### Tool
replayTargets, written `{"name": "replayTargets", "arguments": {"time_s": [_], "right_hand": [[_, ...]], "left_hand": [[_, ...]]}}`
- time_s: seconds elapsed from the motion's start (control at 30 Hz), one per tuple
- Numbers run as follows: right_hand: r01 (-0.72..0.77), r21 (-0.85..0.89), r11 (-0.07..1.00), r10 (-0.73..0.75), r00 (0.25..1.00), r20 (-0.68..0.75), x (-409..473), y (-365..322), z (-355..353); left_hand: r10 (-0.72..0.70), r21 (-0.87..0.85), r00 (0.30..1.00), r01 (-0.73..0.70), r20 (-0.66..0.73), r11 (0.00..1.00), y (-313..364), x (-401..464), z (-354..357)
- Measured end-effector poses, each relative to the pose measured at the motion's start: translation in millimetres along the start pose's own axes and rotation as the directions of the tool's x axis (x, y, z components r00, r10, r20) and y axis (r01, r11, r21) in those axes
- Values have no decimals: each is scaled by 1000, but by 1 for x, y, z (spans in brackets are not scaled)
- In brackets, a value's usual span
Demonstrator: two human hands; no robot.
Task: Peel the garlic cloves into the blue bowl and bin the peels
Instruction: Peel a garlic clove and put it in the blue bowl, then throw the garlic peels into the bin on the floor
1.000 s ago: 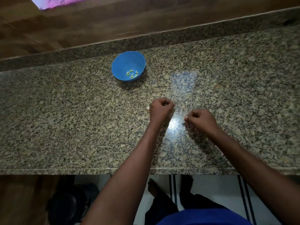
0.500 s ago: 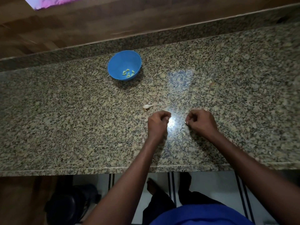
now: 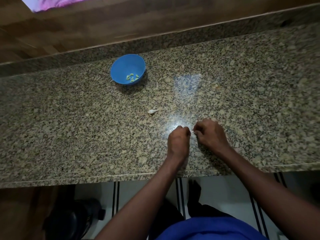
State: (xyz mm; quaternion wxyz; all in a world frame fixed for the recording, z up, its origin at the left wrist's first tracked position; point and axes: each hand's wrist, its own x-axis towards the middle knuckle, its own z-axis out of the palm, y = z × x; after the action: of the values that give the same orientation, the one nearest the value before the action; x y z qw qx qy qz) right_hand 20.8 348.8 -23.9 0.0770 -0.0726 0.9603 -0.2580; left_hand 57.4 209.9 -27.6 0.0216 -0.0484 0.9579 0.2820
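— Where is the garlic seen?
— Mostly, peeled cloves [image 3: 132, 77] are gathered at the bottom of the blue bowl [image 3: 121, 66], which is set on the far left part of the granite counter [image 3: 69, 127]. One unpeeled clove [image 3: 153, 111] is left lying on the counter, nearer than the bowl and to its right, apart from both hands.

— How are the hands held?
— The left hand [image 3: 178, 141] and the right hand [image 3: 210, 134] are brought close together near the counter's front edge, fingers curled inward. Something tiny and pale seems to be pinched between their fingertips; what it is cannot be told.

— What is seen around them?
— A wooden wall [image 3: 155, 19] is seen beyond the counter. A dark bin [image 3: 72, 220] is seen on the floor, below left.
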Motion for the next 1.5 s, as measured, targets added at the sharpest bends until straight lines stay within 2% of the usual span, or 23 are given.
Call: {"name": "replayTargets", "arguments": {"time_s": [0.2, 0.3, 0.33, 0.4, 0.5, 0.57, 0.67, 0.9, 1.17, 1.33, 1.5], "right_hand": [[31, -50, 998, -28, 998, 53, 1, -3, 4], [31, -29, 999, -29, 997, 70, 0, -6, 4], [2, 30, 1000, -4, 998, 70, 0, -8, 2], [-74, 186, 980, 60, 995, 79, -1, -15, 2], [-151, 415, 897, 111, 987, 118, -6, -37, 4], [-163, 556, 815, 81, 982, 168, -13, -62, 6], [-171, 685, 709, -1, 970, 244, -23, -111, 15], [-145, 755, 639, -228, 902, 366, -71, -248, 66], [-79, 718, 692, -429, 754, 497, -170, -439, 179], [-70, 652, 755, -452, 665, 594, -237, -544, 287], [-105, 597, 796, -422, 610, 670, -276, -610, 365]], "left_hand": [[-37, 2, 998, 37, -45, 999, -20, 6, -14], [-202, -214, 979, 197, 1, 957, -31, 3, -26], [-272, -329, 962, 267, 32, 906, -37, 1, -31], [-386, -552, 916, 378, 107, 744, -48, -6, -45], [-482, -760, 857, 433, 181, 485, -67, -23, -68], [-505, -838, 840, 414, 201, 354, -79, -38, -84], [-538, -904, 826, 346, 166, 251, -99, -69, -114], [-664, -990, 742, 137, 88, 21, -174, -164, -194], [-816, -998, 577, -69, -31, -11, -323, -319, -280], [-880, -991, 474, -127, -28, -38, -443, -414, -317], [-919, -986, 394, -146, 16, -80, -536, -473, -328]]}}
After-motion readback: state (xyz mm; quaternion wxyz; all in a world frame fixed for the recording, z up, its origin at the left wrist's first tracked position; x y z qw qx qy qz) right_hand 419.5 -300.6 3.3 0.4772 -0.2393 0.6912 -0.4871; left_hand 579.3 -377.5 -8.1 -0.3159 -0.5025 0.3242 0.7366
